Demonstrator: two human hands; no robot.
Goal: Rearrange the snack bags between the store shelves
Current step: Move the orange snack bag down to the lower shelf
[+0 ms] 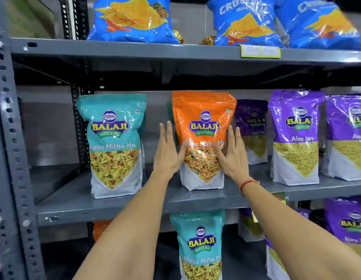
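Grey shelf [106, 207], orange bag [203, 138] upright between flat, unclenched left hand [168, 156], right hand [234, 158]

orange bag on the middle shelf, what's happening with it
A person stands at a grey metal rack with both arms reaching to the middle shelf. The left hand and right hand are open, fingers spread, flanking the upright orange bag with thumbs on its front, not gripping it. A teal bag stands apart to its left and purple bags to its right. Blue chip bags sit on the shelf above, and another teal bag stands on the shelf below.
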